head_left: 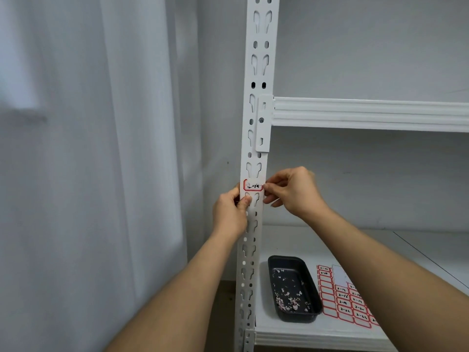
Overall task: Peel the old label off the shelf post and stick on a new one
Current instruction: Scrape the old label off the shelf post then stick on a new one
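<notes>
A white slotted shelf post (258, 72) runs top to bottom through the middle of the view. A red-bordered label (252, 185) with dark handwriting sits on it at mid height. My right hand (291, 190) pinches the label's right edge with thumb and forefinger. Just below the label, my left hand (232, 212) grips the post, its thumb on the post's front face. A sheet of red-bordered labels (347, 301), several of them written on, lies on the lower shelf at the right.
A black tray (272, 262) holding several torn label scraps sits on the lower white shelf (317, 334) beside the sheet. A shelf beam (368, 114) crosses above my hands. Pale curtain (88, 148) hangs at the left.
</notes>
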